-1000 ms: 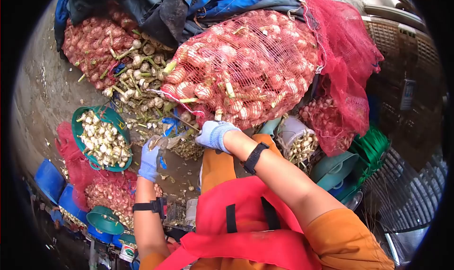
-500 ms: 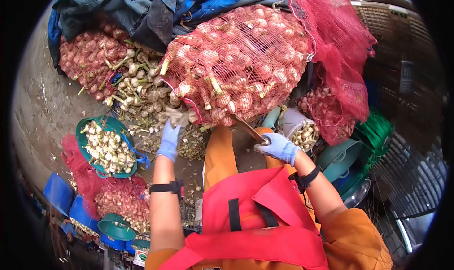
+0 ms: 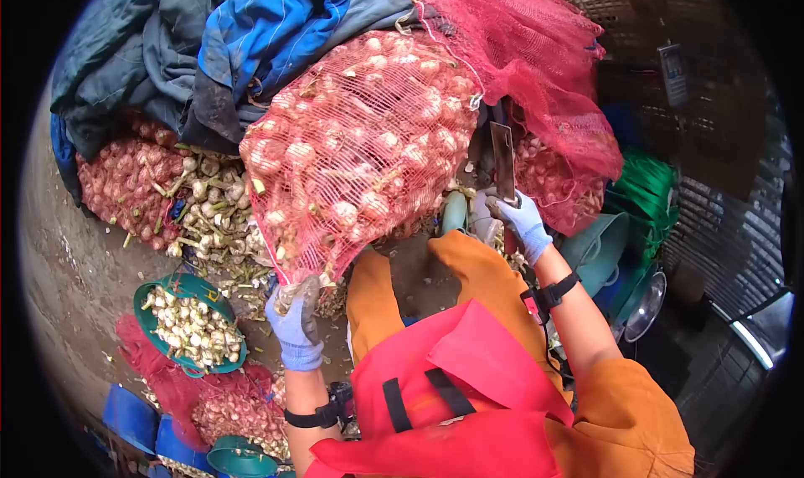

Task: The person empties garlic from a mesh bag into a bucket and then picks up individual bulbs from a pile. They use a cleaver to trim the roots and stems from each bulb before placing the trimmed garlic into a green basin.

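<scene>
My left hand (image 3: 296, 327), in a light blue glove with a soiled palm, is closed on the lower left corner of a red mesh sack (image 3: 368, 147) full of garlic bulbs. The sack's edge is pulled down toward the hand. On the other side, my right hand (image 3: 528, 225), gloved too, grips a broad-bladed knife (image 3: 503, 156) by its handle. Its blade points up and away, just right of the sack. Loose garlic with stems (image 3: 213, 210) lies left of the sack.
At the left stands a green basin (image 3: 237, 344) of trimmed garlic, with blue containers (image 3: 131, 415) beyond it. Blue cloths (image 3: 268, 30) lie behind the sack. To the right are another red mesh sack (image 3: 553, 177), a grey-green tub (image 3: 599, 248) and green netting (image 3: 645, 195).
My left hand has taken hold of the sack's corner and pulled it downward. My right hand has drawn the knife away from the sack and turned its blade upward. The view has shifted.
</scene>
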`<state>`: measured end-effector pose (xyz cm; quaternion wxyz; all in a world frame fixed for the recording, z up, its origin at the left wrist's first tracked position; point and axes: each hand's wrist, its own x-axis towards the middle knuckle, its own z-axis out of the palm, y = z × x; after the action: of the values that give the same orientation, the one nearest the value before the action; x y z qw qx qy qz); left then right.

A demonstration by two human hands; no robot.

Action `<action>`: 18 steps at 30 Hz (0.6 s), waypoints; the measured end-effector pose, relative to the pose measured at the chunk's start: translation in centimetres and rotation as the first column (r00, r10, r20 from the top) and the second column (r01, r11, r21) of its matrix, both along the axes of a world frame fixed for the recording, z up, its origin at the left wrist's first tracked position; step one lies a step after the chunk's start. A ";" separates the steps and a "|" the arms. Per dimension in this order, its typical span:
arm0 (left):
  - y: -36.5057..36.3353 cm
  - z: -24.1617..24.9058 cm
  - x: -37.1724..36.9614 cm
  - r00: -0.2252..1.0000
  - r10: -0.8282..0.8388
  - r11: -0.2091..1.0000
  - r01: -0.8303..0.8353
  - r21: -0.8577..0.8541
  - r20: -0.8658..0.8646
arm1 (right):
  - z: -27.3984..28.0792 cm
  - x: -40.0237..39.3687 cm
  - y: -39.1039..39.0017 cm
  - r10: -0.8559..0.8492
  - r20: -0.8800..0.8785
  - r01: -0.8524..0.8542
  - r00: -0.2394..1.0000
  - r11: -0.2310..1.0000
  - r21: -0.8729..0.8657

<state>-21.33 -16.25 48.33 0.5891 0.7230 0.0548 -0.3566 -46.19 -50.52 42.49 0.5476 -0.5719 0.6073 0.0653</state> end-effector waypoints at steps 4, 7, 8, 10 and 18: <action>2.6 -6.1 -0.2 0.988 0.065 0.988 -0.043 0.149 -0.141 | -2.0 2.0 -4.8 0.168 0.045 -0.148 0.985 0.948 -0.281; 0.5 -7.1 0.9 0.973 0.159 0.972 -0.126 0.198 -0.166 | -5.2 4.7 -10.5 0.090 0.204 -0.011 0.975 0.933 -0.360; 0.8 -8.3 1.0 0.939 0.303 0.934 -0.257 0.249 -0.164 | -5.9 6.4 -12.2 0.020 0.268 0.052 0.963 0.965 -0.256; -1.3 -7.1 2.6 0.903 0.430 0.874 -0.420 0.244 0.015 | -9.3 8.5 -16.4 0.004 0.333 0.004 0.943 1.000 -0.024; -24.1 -6.2 4.6 0.930 -0.060 0.983 -0.008 0.184 0.363 | -11.8 14.1 -41.9 0.411 -0.408 -0.570 0.815 0.439 -0.695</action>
<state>-16.73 -40.40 42.11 0.5154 0.8284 -0.0332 -0.2167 -32.12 -92.45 30.69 0.1354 -0.8956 0.4237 -0.0035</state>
